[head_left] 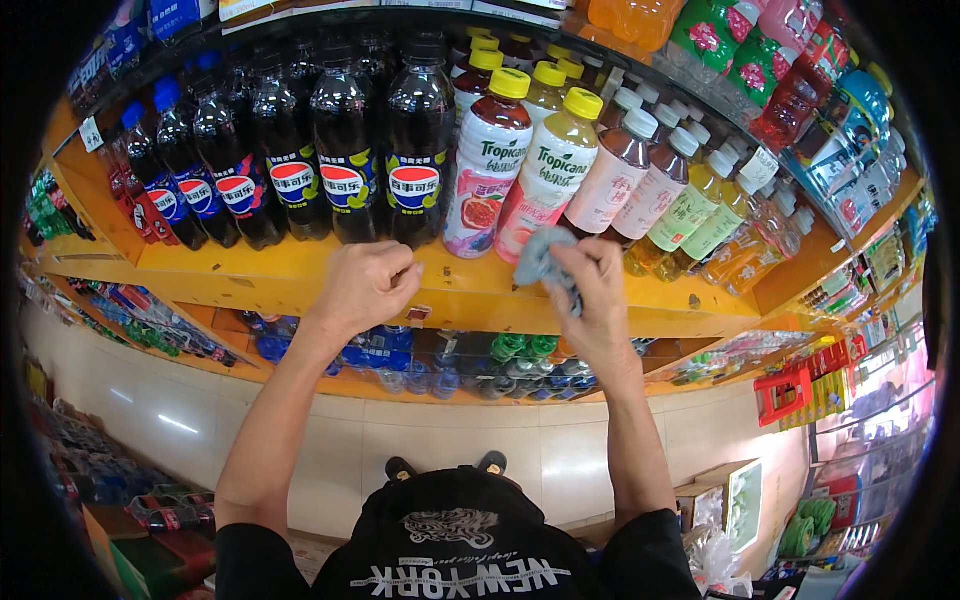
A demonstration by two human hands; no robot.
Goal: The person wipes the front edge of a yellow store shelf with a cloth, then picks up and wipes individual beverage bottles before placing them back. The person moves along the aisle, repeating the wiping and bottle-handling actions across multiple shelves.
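My right hand (pixel 597 300) grips a crumpled grey-blue cloth (pixel 545 262) at the front edge of a yellow-orange shelf (pixel 450 290). The cloth is just in front of a pink-labelled juice bottle with a yellow cap (pixel 553 165). To its left is a juice bottle with a pomegranate label (pixel 487 165). My left hand (pixel 368 285) is curled into a fist over the shelf's front edge, with nothing seen in it. Right behind that fist stand dark cola bottles (pixel 343 150) with blue and green labels.
Tea bottles with pale caps (pixel 655 190) fill the shelf's right part. More drinks stand on a shelf below, such as green-capped bottles (pixel 525 347). Above hangs the dark edge of an upper shelf (pixel 690 85). A red plastic stool (pixel 785 397) and open cartons (pixel 735 490) are at the right.
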